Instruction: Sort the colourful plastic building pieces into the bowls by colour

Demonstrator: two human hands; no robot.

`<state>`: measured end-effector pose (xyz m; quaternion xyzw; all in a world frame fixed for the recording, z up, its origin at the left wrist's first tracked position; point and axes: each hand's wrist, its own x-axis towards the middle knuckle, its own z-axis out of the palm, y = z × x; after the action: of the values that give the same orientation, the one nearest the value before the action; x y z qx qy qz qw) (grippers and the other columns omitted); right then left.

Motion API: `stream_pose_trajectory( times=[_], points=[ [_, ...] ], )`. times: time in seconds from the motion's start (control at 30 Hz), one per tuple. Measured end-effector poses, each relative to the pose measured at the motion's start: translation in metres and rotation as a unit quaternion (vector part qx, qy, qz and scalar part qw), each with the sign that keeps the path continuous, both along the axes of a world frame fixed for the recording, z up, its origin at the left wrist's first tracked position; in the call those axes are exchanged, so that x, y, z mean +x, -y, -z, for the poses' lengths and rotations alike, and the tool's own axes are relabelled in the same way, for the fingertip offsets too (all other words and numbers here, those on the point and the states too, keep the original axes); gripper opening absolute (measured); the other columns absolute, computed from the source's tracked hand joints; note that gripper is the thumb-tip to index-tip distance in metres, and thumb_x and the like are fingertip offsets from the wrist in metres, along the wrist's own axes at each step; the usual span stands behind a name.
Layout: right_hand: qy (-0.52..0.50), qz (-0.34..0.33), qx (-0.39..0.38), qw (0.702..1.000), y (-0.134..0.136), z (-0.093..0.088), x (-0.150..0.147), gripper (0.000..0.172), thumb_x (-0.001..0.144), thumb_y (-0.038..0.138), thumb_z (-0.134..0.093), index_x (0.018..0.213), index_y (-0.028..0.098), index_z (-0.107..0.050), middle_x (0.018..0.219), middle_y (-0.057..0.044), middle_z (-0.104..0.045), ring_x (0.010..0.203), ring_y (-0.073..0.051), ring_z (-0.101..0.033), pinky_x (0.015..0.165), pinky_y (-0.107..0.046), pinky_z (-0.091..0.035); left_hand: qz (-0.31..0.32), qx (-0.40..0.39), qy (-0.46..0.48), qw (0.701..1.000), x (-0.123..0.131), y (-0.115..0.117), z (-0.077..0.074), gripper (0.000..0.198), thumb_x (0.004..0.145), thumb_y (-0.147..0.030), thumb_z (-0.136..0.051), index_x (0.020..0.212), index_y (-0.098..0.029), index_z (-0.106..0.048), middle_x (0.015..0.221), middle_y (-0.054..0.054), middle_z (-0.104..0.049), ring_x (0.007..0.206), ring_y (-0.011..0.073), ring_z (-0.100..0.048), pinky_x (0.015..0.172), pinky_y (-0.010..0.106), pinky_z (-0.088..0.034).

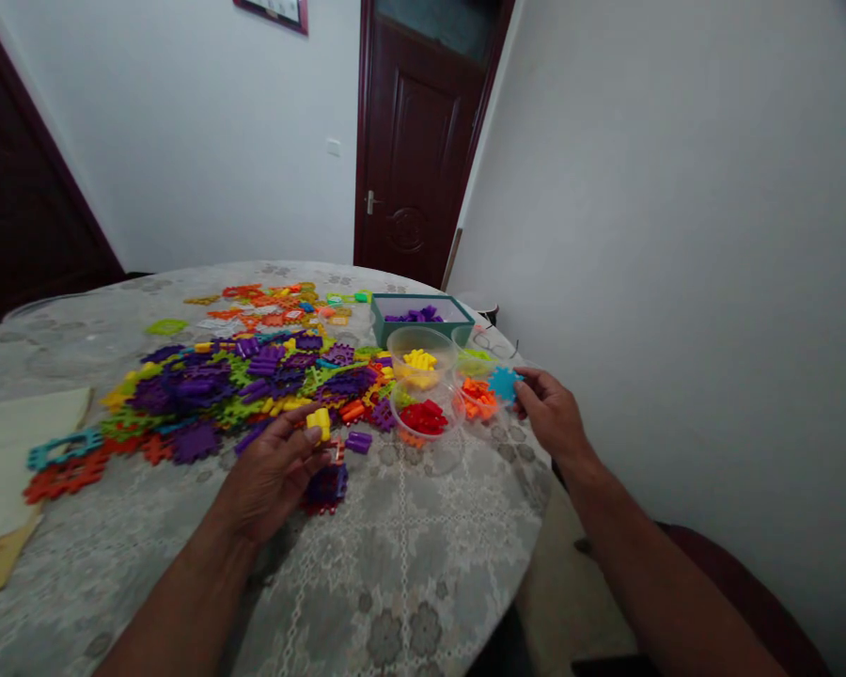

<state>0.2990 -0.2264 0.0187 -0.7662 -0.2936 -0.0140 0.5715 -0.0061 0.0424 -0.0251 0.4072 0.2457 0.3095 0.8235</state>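
My left hand (274, 470) pinches a yellow plastic connector piece (319, 424) between thumb and fingers, low over the front of a colourful heap of toy pieces (254, 376). A purple connector (359, 442) and a dark purple gear (325, 487) lie close by it. At the table's right side, my right hand (551, 414) grips a blue toy gear (506, 384) by its edge, beside the clear bowl of orange pieces (477, 399). Other clear bowls hold red pieces (424, 417) and yellow pieces (419, 362).
A green-rimmed box (423, 320) with purple pieces stands behind the bowls. Orange flat pieces (260, 306) lie at the back. On the left is a cream board (28, 451). The round table's edge (536, 555) curves along the right, near a white wall (677, 235).
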Motion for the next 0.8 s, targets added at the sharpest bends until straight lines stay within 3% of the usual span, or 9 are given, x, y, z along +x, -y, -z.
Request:
stream_pose_trajectory(
  times=[0.13, 0.23, 0.4, 0.53, 0.63, 0.7, 0.8],
  points=[
    [0.067, 0.1, -0.053, 0.991, 0.019, -0.002, 0.042, 0.05, 0.088, 0.049, -0.065, 0.123, 0.015, -0.073, 0.086, -0.007, -0.074, 0.066, -0.019, -0.068, 0.059, -0.032, -0.057, -0.006, 0.003, -0.028, 1.0, -0.001, 0.002, -0.001, 0.043, 0.08, -0.012, -0.084, 0.12, -0.018, -0.069, 0.095, 0.007, -0.075, 0.074, 0.018, -0.077, 0.062, 0.027, -0.067],
    [0.084, 0.137, -0.106, 0.981, 0.026, 0.001, 0.07, 0.048, 0.088, 0.045, -0.059, 0.121, 0.014, -0.074, 0.09, -0.01, -0.077, 0.069, -0.021, -0.07, 0.063, -0.033, -0.057, -0.004, 0.008, -0.032, 0.999, -0.001, 0.005, -0.002, 0.045, 0.081, -0.012, -0.083, 0.123, -0.018, -0.068, 0.086, 0.005, -0.074, 0.068, 0.0162, -0.075, 0.062, 0.027, -0.067],
    [0.144, 0.182, -0.15, 0.961, 0.021, 0.007, 0.081, 0.047, 0.084, 0.035, -0.053, 0.12, 0.013, -0.075, 0.112, -0.016, -0.077, 0.084, -0.026, -0.07, 0.086, -0.044, -0.056, 0.034, 0.041, -0.016, 0.998, -0.001, 0.007, -0.001, 0.054, 0.081, -0.017, -0.084, 0.132, -0.019, -0.068, 0.089, 0.006, -0.074, 0.071, 0.0162, -0.074, 0.071, 0.03, -0.067],
    [0.226, 0.144, -0.135, 0.954, 0.0, 0.004, 0.04, 0.042, 0.09, 0.033, -0.049, 0.116, 0.015, -0.075, 0.116, -0.016, -0.075, 0.092, -0.027, -0.069, 0.095, -0.045, -0.054, 0.023, 0.061, -0.025, 0.998, 0.001, 0.011, -0.003, 0.06, 0.077, -0.021, -0.088, 0.134, -0.02, -0.069, 0.092, 0.004, -0.072, 0.071, 0.0155, -0.073, 0.073, 0.032, -0.065],
    [0.234, 0.028, -0.098, 0.967, -0.02, -0.005, -0.016, 0.032, 0.095, 0.032, -0.05, 0.112, 0.021, -0.075, 0.118, -0.012, -0.074, 0.101, -0.026, -0.07, 0.094, -0.042, -0.055, 0.022, 0.07, -0.042, 0.996, 0.003, 0.014, -0.003, 0.061, 0.072, -0.02, -0.091, 0.129, -0.019, -0.07, 0.089, 0.003, -0.072, 0.072, 0.0169, -0.073, 0.074, 0.033, -0.064],
    [0.228, -0.059, -0.086, 0.968, -0.034, -0.013, -0.055, 0.028, 0.098, 0.031, -0.052, 0.114, 0.023, -0.074, 0.119, -0.011, -0.074, 0.105, -0.026, -0.069, 0.094, -0.041, -0.055, 0.029, 0.085, -0.053, 0.995, 0.003, 0.014, 0.0, 0.052, 0.072, -0.023, -0.091, 0.119, -0.017, -0.071, 0.092, 0.006, -0.074, 0.074, 0.0182, -0.073, 0.073, 0.033, -0.063],
    [0.189, -0.197, -0.116, 0.955, -0.054, -0.023, -0.104, 0.028, 0.1, 0.032, -0.058, 0.124, 0.027, -0.071, 0.116, -0.008, -0.074, 0.094, -0.023, -0.07, 0.084, -0.037, -0.056, 0.047, 0.128, -0.075, 0.988, 0.002, 0.015, 0.003, 0.036, 0.074, -0.028, -0.091, 0.103, -0.016, -0.072, 0.089, 0.008, -0.076, 0.07, 0.0182, -0.072, 0.069, 0.032, -0.061]
  ],
)
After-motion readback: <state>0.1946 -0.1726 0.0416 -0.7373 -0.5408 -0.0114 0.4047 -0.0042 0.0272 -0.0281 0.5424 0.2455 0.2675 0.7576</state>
